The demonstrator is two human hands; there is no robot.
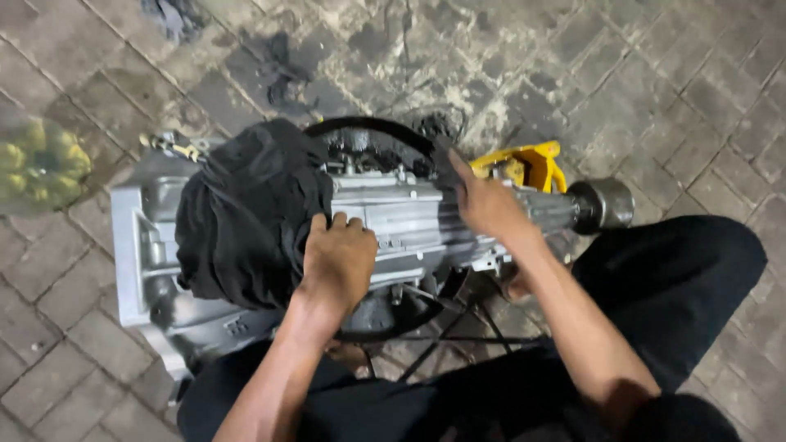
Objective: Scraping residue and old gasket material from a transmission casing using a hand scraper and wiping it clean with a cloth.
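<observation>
A silver metal gearbox [409, 214] lies on its side across a black tyre [372, 129] on the paved ground. A large black cloth [246, 213] is draped over its wide bell-housing end on the left. My left hand [337, 260] rests on the casing at the cloth's right edge, fingers curled onto the fabric. My right hand [485, 200] presses on the narrower rear part of the casing, its index finger pointing up toward the tyre rim. The gearbox's round tail end [604, 205] sticks out to the right.
A yellow metal stand [528, 166] sits behind the gearbox at the right. A clear bag of yellow-green items [37, 164] lies at the left edge. Oil stains darken the grey paving bricks [655, 82]. My legs in black trousers [671, 286] flank the tyre.
</observation>
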